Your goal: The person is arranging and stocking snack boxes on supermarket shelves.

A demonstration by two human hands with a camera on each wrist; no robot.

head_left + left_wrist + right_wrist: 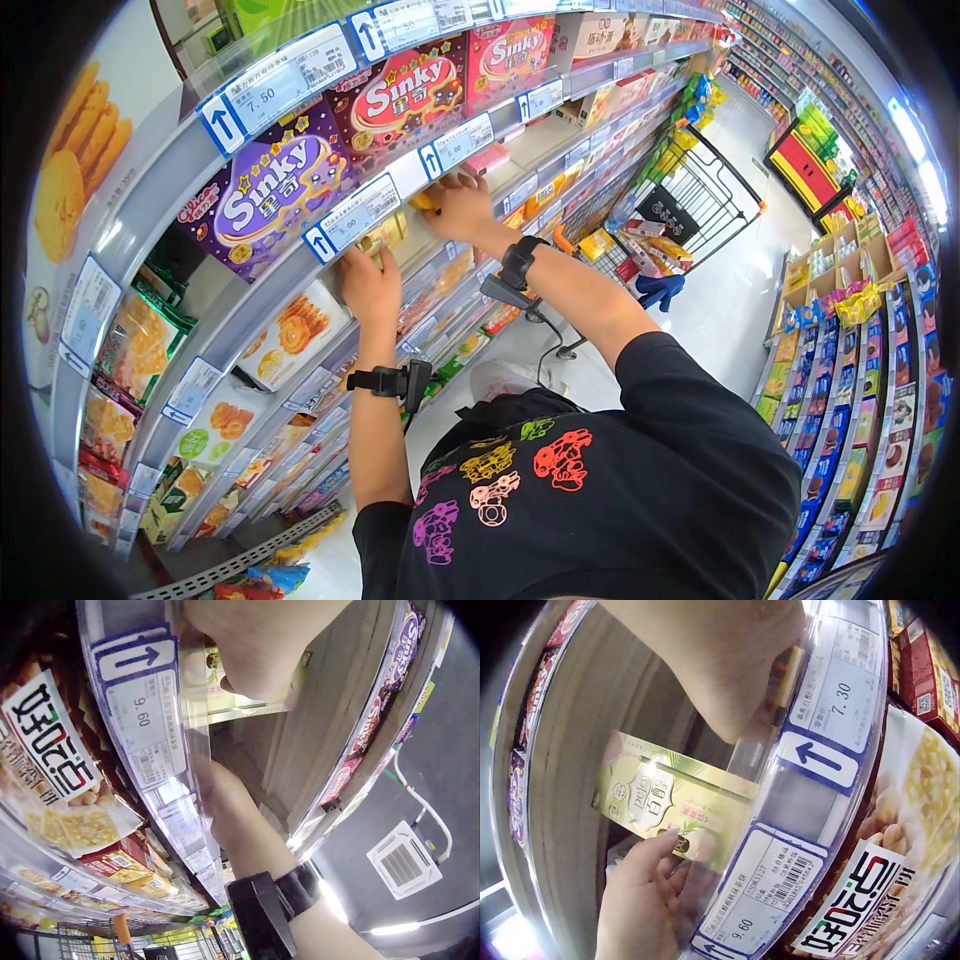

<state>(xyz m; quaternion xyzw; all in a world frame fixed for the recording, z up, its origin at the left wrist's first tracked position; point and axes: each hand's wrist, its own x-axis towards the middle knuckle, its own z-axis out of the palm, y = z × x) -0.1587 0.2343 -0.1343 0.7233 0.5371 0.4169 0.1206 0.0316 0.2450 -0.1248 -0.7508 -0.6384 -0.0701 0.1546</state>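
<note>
My left hand [370, 285] reaches into a shelf bay and pinches a pale green Pejoy biscuit-stick box [656, 795] near its lower edge. The box leans behind the clear plastic shelf lip, and its printed front shows in the right wrist view. Farther along the same shelf is my right hand [462, 208], fingers bent down beside a yellow package [427, 200]. Its fingertips are hidden in the bay, so I cannot tell whether they grip that package. Both wrists wear black straps.
Sinky boxes [280, 190] line the shelf above, over a rail of price tags [352, 217]. Biscuit packs [297, 335] fill the lower shelves. A shopping cart [690, 190] holding several packages stands in the aisle on the right, with another stocked shelf [850, 420] across from it.
</note>
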